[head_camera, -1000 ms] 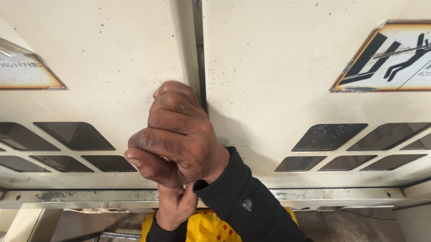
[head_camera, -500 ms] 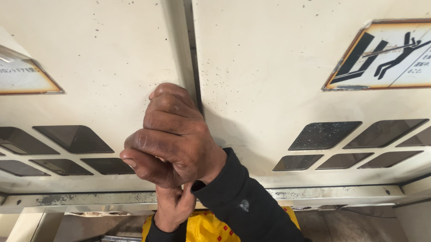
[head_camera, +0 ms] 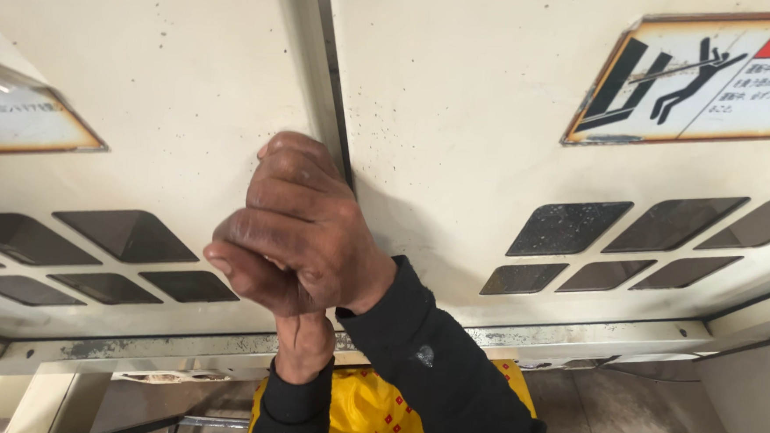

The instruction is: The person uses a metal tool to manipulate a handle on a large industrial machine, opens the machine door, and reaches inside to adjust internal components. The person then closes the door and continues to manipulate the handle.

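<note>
My right hand (head_camera: 301, 230) covers most of what I am working on: it is clenched into a fist against the dark vertical seam (head_camera: 331, 108) between the two cream panels, and I cannot tell whether anything sits inside the grip. My left hand (head_camera: 303, 348) is directly below it, mostly hidden behind the fist; only its back and wrist show, so whether it is closed or open I cannot tell. Both sleeves are black, and both run out of the bottom edge.

The seam rises straight up from my knuckles, a narrow dark gap with a slim raised strip on its left. The left panel (head_camera: 163, 99) and the right panel (head_camera: 460, 115) are speckled with dirt.

To either side of the grip lie rows of dark diamond-shaped vents (head_camera: 569, 228). Up to the right is a worn warning label (head_camera: 699, 79) with a figure pictogram; up to the left a second label (head_camera: 21, 123), cut off by the edge. Below my wrists runs a scuffed metal rail (head_camera: 572, 336), and beneath that something yellow (head_camera: 375, 409), partly hidden by my arms.
</note>
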`<state>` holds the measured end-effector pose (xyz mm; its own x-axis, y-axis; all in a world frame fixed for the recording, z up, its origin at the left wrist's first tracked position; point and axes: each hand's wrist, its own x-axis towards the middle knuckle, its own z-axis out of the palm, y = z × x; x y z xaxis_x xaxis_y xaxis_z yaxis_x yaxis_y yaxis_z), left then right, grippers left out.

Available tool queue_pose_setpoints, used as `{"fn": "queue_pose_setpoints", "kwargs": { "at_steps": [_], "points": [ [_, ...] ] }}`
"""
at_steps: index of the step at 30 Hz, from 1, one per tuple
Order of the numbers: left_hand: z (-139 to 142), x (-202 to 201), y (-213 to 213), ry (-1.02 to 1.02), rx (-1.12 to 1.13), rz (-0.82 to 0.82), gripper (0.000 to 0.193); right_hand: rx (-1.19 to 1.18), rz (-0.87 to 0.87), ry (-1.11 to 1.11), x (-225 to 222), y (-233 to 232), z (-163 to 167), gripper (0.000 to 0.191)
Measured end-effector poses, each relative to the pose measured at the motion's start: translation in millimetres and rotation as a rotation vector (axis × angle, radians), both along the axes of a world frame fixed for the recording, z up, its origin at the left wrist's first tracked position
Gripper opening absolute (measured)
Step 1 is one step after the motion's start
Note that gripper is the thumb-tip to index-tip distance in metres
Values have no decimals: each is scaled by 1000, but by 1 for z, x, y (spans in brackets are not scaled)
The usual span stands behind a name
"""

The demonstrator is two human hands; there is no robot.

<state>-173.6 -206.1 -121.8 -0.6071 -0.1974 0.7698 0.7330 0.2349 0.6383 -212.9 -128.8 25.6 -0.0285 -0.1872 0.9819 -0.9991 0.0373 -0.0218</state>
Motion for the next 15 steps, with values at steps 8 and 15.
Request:
{"fn": "queue_pose_setpoints", "kwargs": {
  "at_steps": [8, 15],
  "points": [
    [-8, 2, -5, -100, 79, -188, 70, 54, -44, -38, 13, 3, 1, 17],
    [-7, 7, -7, -97, 13, -32, 43, 174, -117, -129, 55, 30, -36, 16]
  ]
}}
